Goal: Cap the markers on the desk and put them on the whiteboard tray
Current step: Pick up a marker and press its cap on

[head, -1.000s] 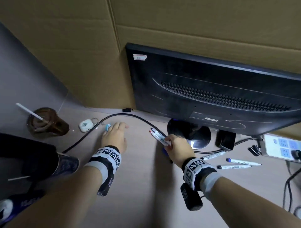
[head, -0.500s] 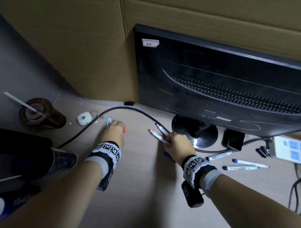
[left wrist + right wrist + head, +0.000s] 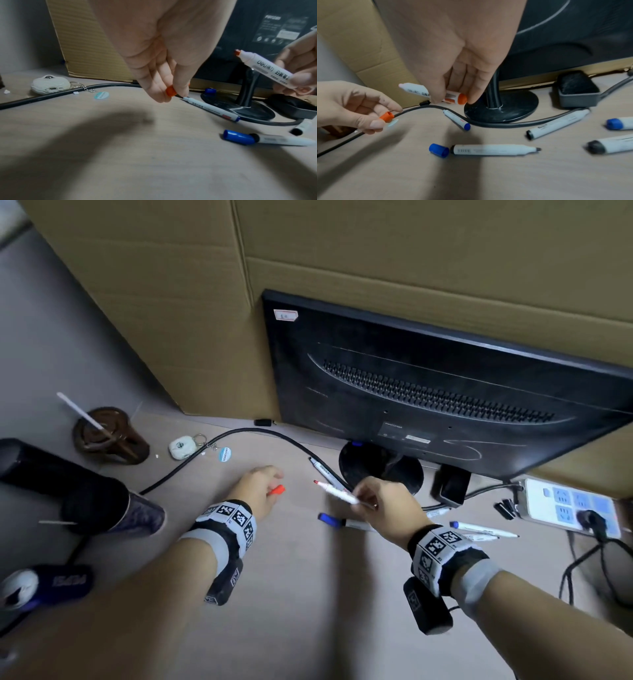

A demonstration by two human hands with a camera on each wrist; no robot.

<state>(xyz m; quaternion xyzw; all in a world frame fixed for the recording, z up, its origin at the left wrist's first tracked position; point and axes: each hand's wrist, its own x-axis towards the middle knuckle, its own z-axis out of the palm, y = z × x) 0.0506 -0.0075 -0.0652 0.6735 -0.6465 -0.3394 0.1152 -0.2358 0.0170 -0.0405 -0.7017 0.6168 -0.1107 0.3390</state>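
My left hand pinches a small red cap between thumb and fingertips just above the desk; the cap's open end faces right. My right hand holds an uncapped red marker off the desk, tip toward the cap, a short gap between them. The marker's red tip is bare. A blue-ended marker lies against the black cable. A loose blue cap lies beside an uncapped black-tipped marker. No whiteboard tray is in view.
Several more markers lie at the right near a power strip. A monitor on a round base stands behind my hands. A black cable, a drink cup and a keyring sit at the left.
My left hand picked the red cap up near the cable and carried it right. My right hand let one of its two markers drop by the cable and lifted the red one.
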